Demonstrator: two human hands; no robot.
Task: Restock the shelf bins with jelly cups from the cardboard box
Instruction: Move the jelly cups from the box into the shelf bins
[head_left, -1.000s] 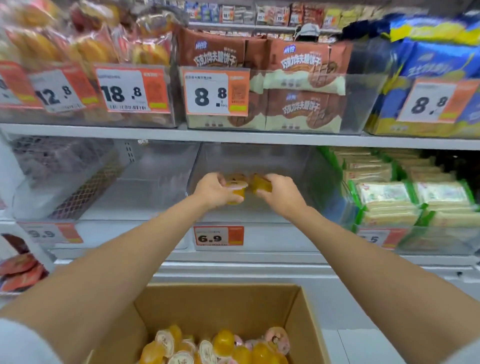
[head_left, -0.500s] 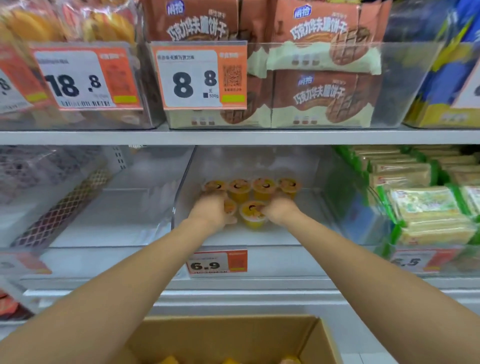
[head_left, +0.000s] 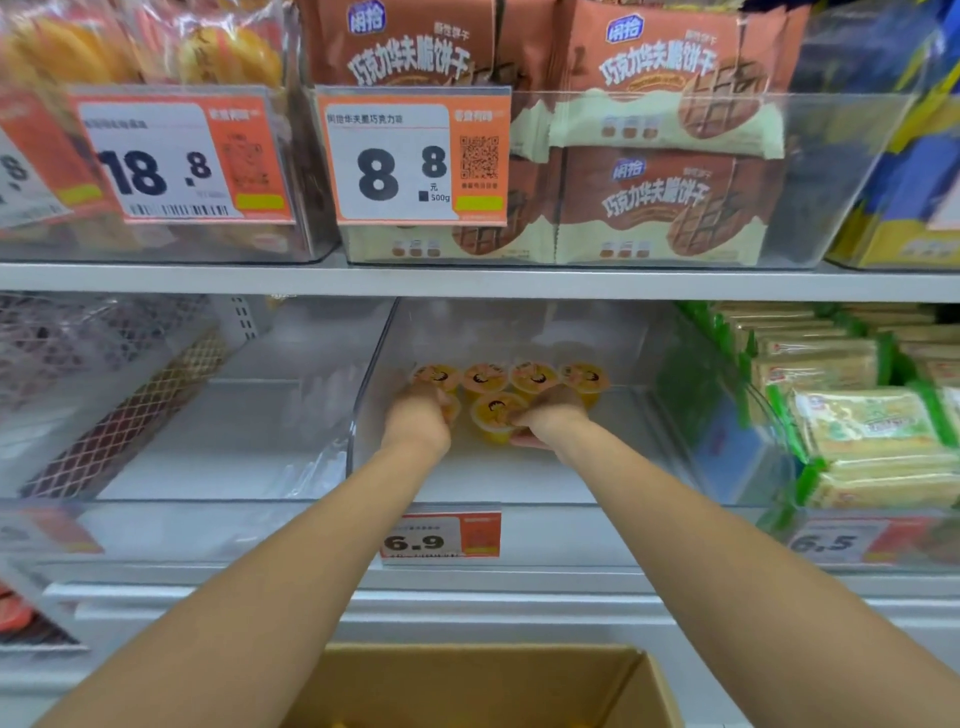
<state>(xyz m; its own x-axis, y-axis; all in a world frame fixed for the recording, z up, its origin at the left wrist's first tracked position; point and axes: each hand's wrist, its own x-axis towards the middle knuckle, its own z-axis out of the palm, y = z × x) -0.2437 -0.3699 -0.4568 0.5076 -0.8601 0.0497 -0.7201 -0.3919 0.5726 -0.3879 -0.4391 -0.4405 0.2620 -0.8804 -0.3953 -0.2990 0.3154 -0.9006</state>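
Note:
Several orange jelly cups (head_left: 532, 375) stand in a row at the back of the clear middle shelf bin (head_left: 675, 467). One more jelly cup (head_left: 493, 413) stands in front of that row, and my right hand (head_left: 553, 415) grips its right side with the fingertips. My left hand (head_left: 418, 418) is closed over another cup (head_left: 454, 409) just left of it; only that cup's edge shows. The cardboard box (head_left: 467, 686) sits below at the bottom edge, its contents almost out of view.
An empty clear bin (head_left: 208, 441) is to the left and a bin of green-wrapped packs (head_left: 862, 426) to the right. The shelf above (head_left: 467, 283) carries bins of brown biscuit bags (head_left: 660, 202). A 6.9 price tag (head_left: 441, 538) hangs on the bin front.
Both hands moved from the bin's front edge deeper inside and lowered their cups behind the earlier ones. The view came closer to the shelf, and the box slid mostly out of view.

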